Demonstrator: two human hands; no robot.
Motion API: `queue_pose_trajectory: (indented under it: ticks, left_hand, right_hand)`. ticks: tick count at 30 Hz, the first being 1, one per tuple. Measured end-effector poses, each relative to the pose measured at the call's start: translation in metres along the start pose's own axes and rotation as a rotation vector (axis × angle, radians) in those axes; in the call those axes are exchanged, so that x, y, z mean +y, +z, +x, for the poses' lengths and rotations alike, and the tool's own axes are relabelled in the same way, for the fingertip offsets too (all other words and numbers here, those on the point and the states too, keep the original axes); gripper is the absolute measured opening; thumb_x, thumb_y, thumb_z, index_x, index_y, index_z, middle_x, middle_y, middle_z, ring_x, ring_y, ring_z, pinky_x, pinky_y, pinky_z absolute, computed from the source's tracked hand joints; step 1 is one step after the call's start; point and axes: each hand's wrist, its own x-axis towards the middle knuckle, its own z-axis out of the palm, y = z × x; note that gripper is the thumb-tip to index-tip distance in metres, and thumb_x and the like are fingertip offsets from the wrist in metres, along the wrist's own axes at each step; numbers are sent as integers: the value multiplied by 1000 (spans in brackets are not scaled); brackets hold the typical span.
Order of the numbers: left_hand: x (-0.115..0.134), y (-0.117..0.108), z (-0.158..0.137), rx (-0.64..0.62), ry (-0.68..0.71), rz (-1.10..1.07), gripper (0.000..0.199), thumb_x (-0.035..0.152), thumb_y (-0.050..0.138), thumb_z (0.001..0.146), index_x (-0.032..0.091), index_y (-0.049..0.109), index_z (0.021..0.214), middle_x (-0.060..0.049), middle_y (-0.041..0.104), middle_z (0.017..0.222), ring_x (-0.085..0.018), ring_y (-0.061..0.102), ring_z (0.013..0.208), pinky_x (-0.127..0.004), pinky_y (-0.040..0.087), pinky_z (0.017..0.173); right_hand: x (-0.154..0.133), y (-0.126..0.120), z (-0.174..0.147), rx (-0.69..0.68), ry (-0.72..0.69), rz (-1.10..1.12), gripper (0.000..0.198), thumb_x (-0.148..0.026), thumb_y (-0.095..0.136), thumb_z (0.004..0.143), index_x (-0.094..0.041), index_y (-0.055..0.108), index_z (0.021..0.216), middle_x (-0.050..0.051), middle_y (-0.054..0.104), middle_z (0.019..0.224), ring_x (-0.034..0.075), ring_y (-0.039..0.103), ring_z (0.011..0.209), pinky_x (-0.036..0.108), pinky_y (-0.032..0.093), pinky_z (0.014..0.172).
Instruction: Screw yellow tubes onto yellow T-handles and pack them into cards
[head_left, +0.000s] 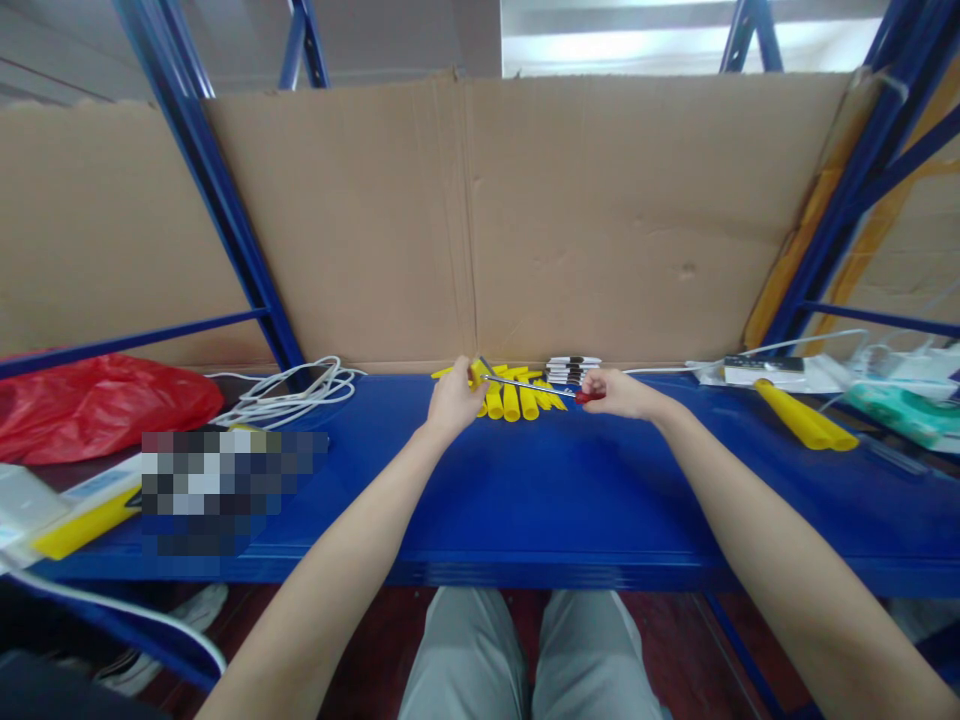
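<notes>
My left hand (452, 397) is closed around a small yellow plastic piece (478, 372), whose exact kind I cannot make out. In my right hand (613, 393) is a screwdriver (536, 387) with a red handle. Its metal shaft points left, and the tip meets or nearly meets the yellow piece. Below and behind the shaft, several yellow tapered tubes (511, 403) lie side by side on the blue shelf (540, 490). Just behind my right hand sits a stack of black-and-white slim items (573, 369).
Cardboard (600, 220) walls the back between blue posts. At left lie a coiled white cable (319, 392), a red plastic bag (112, 405) and a yellow part (86, 525) beside a blurred patch. Two yellow tubes (806, 420) and a green packet (904, 415) lie at right.
</notes>
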Motion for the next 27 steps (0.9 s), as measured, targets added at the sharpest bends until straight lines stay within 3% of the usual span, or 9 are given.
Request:
queue_pose_trajectory:
  ticks: [8,13,18,21,27]
  left_hand:
    - [2,-3,-2,6,-35,-13,16,24,55,79,21,44,90,-8,67,92,-23,64,94,-29,47,74]
    - [-1,-2,0,-78,-31,-74,25,9,50,75,20,39,94,-9,66,89,-21,65,86,-26,47,67]
    - [-1,-3,0,-123,-9,-81,26,7,48,75,18,36,96,-10,65,88,-21,64,82,-27,46,66]
    - [-1,-2,0,-119,-5,-99,26,9,49,76,19,36,96,-9,64,88,-21,64,82,-29,47,68]
    - [-4,3,0,-127,17,-68,26,10,50,77,19,37,98,-12,64,91,-23,64,89,-31,48,72]
  right_hand:
    - [-5,3,-2,-81,82,87,27,-23,71,57,-20,46,68,-4,58,57,10,54,48,22,43,44]
    - [-12,3,-5,-95,81,37,28,-32,72,60,-20,49,72,-4,58,54,10,54,43,21,40,39]
    - [-20,3,-8,-100,78,-15,22,-31,69,63,-19,52,72,-4,56,51,10,52,42,21,41,40]
    - [-23,4,-8,-102,20,-74,14,-29,64,66,-19,54,70,-2,57,55,11,53,46,23,42,45]
    - [-24,5,-8,37,-183,-441,6,-20,54,68,-18,57,64,1,60,62,13,52,56,24,38,54]
